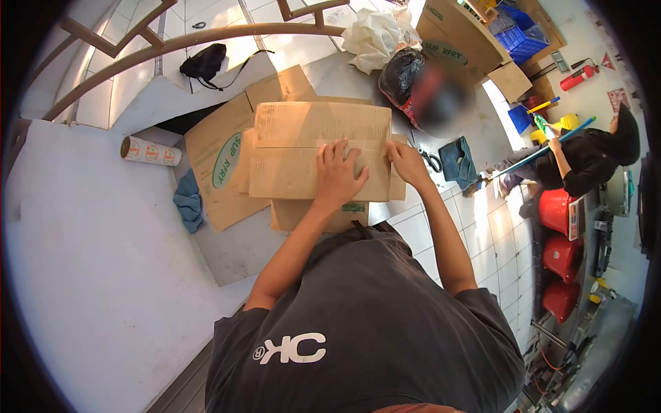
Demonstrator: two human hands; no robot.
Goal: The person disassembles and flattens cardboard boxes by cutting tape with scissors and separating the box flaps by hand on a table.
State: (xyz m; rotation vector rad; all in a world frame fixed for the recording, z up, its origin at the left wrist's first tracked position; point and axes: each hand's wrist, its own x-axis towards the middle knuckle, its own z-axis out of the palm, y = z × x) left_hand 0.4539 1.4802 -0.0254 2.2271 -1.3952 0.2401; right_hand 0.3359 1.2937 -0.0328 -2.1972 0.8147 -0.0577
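A brown cardboard box [286,172] with a seam across its top lies in front of me on other cardboard. My left hand [337,177] rests on its top near the middle, fingers spread and pressing nothing else. At the box's right edge, my right hand [407,164] has its fingers bent around the corner of the cardboard. Partly under the box is a cardboard sheet [206,193] with a green oval print. Black-handled scissors [432,161] lie just right of my right hand.
A printed roll [151,151] and a blue cloth [188,199] lie at left. Another folded blue cloth [457,162] is at right, near a black plastic bag [401,74]. A person in black [585,162] holds a long pole farther right, beside red bins [562,258].
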